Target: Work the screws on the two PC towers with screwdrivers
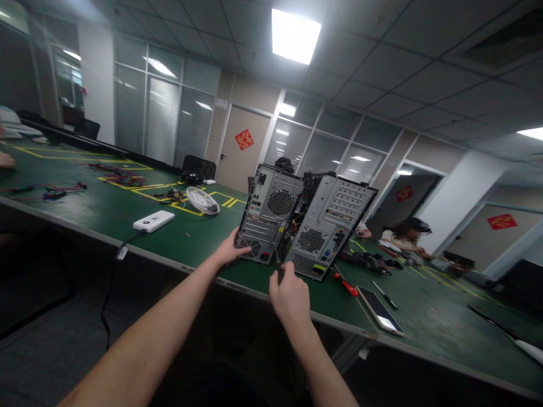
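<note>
Two desktop computer cases stand upright side by side on the green table, their metal backs facing me. My left hand grips the lower left edge of the left computer case, its thumb across the back panel by the round fan grille. Closed around the dark handle of a screwdriver, my right hand is in front of the gap between the cases. The screwdriver's thin shaft points up beside the left case's lower right edge; I cannot tell whether its tip touches a screw. The right computer case leans slightly in view.
Right of the cases lie a red-handled tool, a phone and a slim pen-like tool. To the left are a white power bank with a cable and a white dish. A person sits at the far right.
</note>
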A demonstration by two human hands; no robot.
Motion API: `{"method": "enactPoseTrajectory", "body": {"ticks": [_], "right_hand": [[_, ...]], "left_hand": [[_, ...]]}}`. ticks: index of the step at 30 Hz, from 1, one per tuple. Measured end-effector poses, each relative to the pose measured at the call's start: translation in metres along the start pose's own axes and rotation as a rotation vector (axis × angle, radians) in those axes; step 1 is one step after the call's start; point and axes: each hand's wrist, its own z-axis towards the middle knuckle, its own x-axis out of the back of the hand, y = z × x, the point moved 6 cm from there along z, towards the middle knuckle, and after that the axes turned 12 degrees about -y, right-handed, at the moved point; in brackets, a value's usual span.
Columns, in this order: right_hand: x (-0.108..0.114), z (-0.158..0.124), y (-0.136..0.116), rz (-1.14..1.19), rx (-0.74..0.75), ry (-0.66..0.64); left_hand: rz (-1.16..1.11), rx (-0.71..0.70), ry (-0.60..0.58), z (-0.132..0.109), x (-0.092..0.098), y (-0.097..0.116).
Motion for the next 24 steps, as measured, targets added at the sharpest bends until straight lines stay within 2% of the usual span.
{"method": "enactPoseTrajectory", "body": {"ticks": [6,11,17,21,24], "right_hand": [[-0.004,-0.001,0.003,0.066,-0.012,0.023],[-0.003,-0.001,0.016,0.188,-0.071,0.052],[-0.012,-0.006,0.02,0.236,-0.058,0.07],[-0.017,-0.02,0.027,0.365,-0.024,0.159],[-0.024,-0.039,0.029,0.498,0.066,0.214]], "left_hand": [[0.002,-0.008,0.006,0.0,0.0,0.0],[0.006,-0.009,0.005,0.0,0.0,0.001],[0.007,-0.02,-0.005,-0.002,0.001,0.004],[0.0,-0.07,0.008,0.0,-0.003,0.005],[-0.016,-0.071,0.039,-0.001,-0.001,0.003]]}}
